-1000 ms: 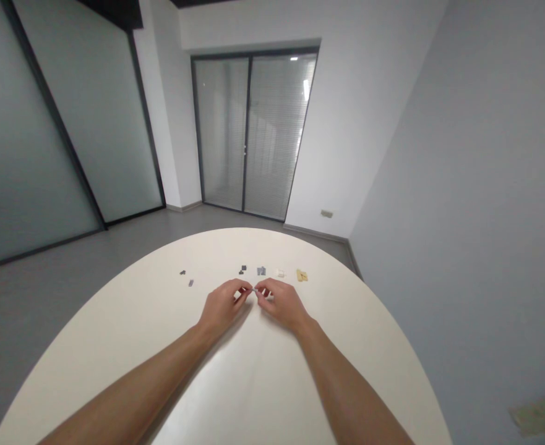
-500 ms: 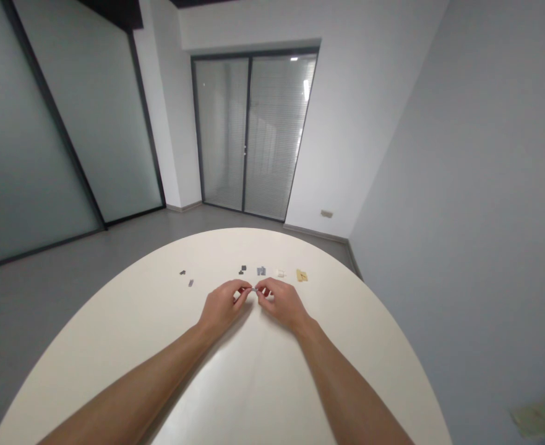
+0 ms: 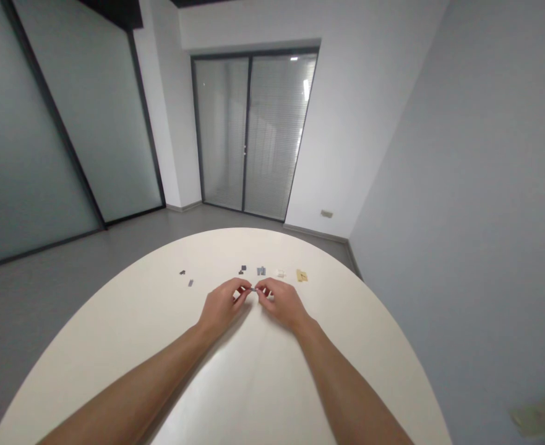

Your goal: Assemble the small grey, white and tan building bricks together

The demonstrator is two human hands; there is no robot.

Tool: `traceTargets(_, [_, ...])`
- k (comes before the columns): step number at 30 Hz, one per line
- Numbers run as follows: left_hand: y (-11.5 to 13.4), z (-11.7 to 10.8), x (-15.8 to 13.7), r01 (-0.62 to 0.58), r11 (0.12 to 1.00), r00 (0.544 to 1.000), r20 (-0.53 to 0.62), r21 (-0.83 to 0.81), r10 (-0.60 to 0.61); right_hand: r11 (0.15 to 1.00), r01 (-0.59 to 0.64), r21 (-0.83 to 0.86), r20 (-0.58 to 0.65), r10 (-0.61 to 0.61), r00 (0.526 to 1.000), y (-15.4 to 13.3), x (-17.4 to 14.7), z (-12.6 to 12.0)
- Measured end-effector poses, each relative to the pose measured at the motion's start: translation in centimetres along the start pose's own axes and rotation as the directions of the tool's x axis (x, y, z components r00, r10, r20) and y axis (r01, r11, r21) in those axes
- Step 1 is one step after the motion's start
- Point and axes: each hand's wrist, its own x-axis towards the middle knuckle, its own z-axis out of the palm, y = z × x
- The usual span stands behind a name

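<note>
Pinching a small grey piece [image 3: 253,289] below frame centre, left hand [image 3: 222,304] and right hand [image 3: 281,301] hold opposite sides; it's probably light and stiff, best gripped by its edges

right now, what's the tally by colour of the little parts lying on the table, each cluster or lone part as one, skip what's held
Dark: 2, left dark cluster and middle dark cluster
Grey: 1, grey part
Blue-grey: 1, blue-grey cluster
White: 1, white cluster
Yellow: 1, yellow cluster
Total: 6
</note>
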Motion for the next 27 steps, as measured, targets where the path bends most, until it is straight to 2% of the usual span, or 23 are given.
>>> traceTargets(20, [0.24, -0.13, -0.01, -0.013, 1.000, 0.999, 0.053, 0.011, 0.012, 1.000, 0.030, 0.007, -0.021, -0.029, 0.999, -0.01, 0.08, 0.05])
traceTargets(27, [0.15, -0.13, 0.00, 0.013, 1.000, 0.998, 0.061, 0.006, -0.013, 0.996, 0.090, 0.012, -0.017, -0.090, 0.996, 0.31, 0.13, 0.34])
